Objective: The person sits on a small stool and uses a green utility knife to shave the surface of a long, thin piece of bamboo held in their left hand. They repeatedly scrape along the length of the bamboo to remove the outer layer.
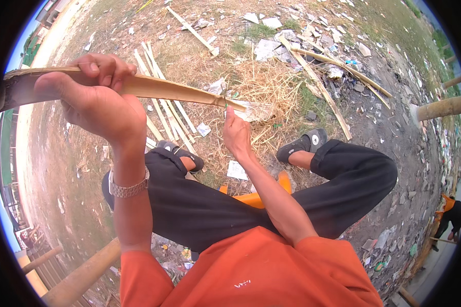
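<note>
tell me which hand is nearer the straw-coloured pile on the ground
Right. The right hand is by the bamboo strip's narrow end, close to the pile's left edge in view; the left hand grips the strip farther left.

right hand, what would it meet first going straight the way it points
Most likely the split bamboo strip, whose far end lies just ahead of the right hand; depth and any contact are unclear here.
</note>
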A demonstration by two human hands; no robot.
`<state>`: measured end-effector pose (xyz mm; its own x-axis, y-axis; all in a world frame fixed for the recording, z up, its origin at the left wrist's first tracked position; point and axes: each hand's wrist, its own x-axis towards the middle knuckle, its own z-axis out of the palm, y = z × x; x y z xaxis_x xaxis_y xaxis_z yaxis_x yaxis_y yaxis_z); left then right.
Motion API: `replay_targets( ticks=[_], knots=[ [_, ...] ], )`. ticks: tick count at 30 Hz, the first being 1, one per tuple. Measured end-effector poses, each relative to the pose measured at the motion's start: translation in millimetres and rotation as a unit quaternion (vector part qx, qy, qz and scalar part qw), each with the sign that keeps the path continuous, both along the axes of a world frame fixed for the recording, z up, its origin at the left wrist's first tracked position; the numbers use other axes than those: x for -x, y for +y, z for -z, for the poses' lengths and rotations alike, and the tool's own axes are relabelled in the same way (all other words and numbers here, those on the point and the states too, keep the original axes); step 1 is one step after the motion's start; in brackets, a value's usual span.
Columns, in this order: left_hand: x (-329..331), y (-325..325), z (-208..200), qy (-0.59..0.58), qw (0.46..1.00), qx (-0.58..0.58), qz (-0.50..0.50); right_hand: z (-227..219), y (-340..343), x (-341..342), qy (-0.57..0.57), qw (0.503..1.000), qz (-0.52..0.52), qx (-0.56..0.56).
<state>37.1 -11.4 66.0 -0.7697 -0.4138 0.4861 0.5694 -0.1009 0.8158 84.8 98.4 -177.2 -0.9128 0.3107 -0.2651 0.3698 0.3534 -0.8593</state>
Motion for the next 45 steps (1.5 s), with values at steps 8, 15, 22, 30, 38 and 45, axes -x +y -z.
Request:
replay_targets(
  ticks=[8, 15, 22, 30, 38, 45],
  knots=[
    [0, -3, 0, 0.012, 1.000, -0.019, 0.019, 9, -4, 8, 0.060, 0.997, 0.016, -0.050],
    [-1, -4, -3, -0.011, 0.999, -0.037, -0.004, -10, -4, 7, 0.008, 0.999, -0.007, -0.034],
    [-1, -8, 2, 0.000, 1.000, -0.029, 0.004, 4, 2, 12, -0.033, 0.998, -0.028, -0.047],
    [4, -7, 4, 0.009, 1.000, -0.029, 0.003, 14, 3, 11, -0.018, 0.999, -0.010, -0.043],
    [-4, 1, -1, 0.006, 1.000, -0.025, 0.005, 118, 28, -12, -0.076, 0.987, 0.052, -0.134],
    [0, 9, -2, 0.001, 1.000, -0.018, 0.023, 8, 4, 4, 0.060, 0.996, 0.026, -0.054]
  ],
)
